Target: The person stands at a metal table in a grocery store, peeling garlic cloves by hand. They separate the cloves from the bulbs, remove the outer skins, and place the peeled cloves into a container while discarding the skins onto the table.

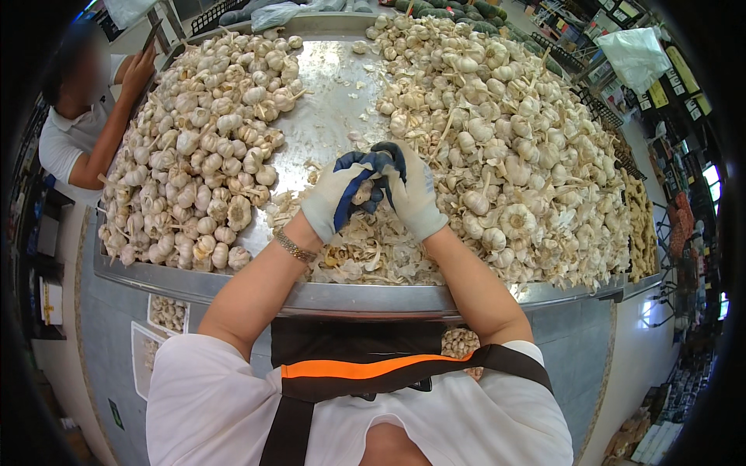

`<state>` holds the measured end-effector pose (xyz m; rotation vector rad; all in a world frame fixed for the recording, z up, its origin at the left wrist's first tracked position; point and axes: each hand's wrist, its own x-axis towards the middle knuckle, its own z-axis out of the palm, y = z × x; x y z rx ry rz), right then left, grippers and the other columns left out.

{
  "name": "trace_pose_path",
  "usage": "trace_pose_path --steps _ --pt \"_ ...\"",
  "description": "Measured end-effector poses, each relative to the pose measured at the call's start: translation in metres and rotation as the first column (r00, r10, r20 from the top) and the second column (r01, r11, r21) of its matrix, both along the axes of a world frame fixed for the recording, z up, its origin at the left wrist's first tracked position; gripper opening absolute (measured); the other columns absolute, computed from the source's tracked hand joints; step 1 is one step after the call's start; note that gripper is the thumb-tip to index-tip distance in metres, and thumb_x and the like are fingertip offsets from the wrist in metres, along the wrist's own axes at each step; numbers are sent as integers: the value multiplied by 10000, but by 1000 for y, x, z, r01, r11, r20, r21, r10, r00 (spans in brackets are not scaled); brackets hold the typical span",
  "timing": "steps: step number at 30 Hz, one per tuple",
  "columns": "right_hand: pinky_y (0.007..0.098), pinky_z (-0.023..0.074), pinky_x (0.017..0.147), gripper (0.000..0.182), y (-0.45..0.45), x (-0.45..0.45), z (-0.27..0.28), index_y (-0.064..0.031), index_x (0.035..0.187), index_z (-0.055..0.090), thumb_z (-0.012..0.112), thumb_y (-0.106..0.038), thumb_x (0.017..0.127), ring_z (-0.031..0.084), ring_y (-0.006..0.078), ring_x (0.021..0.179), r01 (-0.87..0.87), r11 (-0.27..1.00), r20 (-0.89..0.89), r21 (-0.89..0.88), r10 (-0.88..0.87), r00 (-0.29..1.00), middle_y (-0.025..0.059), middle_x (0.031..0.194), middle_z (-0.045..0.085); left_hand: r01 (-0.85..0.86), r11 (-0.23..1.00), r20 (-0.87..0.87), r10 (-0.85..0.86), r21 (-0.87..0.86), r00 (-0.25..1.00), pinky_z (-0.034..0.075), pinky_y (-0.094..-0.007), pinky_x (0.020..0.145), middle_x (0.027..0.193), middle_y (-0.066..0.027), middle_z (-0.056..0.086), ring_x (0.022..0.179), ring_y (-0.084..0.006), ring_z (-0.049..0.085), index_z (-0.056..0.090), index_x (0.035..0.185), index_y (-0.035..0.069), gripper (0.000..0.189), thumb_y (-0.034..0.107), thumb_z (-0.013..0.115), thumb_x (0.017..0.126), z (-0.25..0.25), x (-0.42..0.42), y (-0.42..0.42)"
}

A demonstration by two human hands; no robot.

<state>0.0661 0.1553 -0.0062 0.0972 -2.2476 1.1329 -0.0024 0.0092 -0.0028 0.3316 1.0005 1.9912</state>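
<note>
My left hand (341, 189), in a white knit glove with a blue coated palm, is closed around a garlic bulb (363, 191). My right hand (412, 189), gloved alike, meets it with curled fingers at the same bulb. Fingers cover much of the bulb. Loose garlic skins (373, 250) lie beneath both hands on the metal display table. To the left is a heap of garlic bulbs (198, 151). A larger pile of garlic (518, 163), mixed with papery skins and stalks, rises to the right.
The metal table (326, 87) shows between the piles, and its raised front edge (361, 297) runs under my forearms. A person (81, 134) leans at the left side, holding a phone-like object. White boxes (143, 361) with garlic stand on the floor. Ginger (640, 227) lies far right.
</note>
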Motion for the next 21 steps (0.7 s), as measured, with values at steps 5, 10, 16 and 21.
trace_pose_path --steps 5,10,16,21 --pt "429 473 732 227 -2 -1 6 -11 1025 598 515 -207 945 604 424 842 -66 991 45 -115 71 996 211 884 641 11 998 4 -12 65 1000 462 -277 521 857 -56 613 643 -145 553 576 1036 55 138 159 566 946 -12 -5 -4" --pt "325 480 791 270 5 4 11 31 1091 594 434 -141 956 618 226 840 -11 976 128 -218 40 991 132 934 663 65 998 26 -65 12 998 469 -280 522 862 -59 618 641 -150 559 576 1042 60 145 160 579 937 5 3 -2" --pt "283 483 600 264 15 -7 2 9 1111 596 467 -177 975 582 164 689 -32 727 229 -685 257 939 74 878 640 38 999 -56 -39 -29 998 464 -273 518 852 -57 628 642 -150 569 578 1040 72 168 186 619 924 8 -3 -5" --pt "304 536 602 240 24 -13 0 -2 1162 567 502 -122 965 617 172 720 -65 460 146 -885 409 901 89 960 635 -120 984 -222 88 -132 971 495 -277 561 896 -75 657 671 -147 586 582 1060 14 202 156 605 919 5 -10 -7"
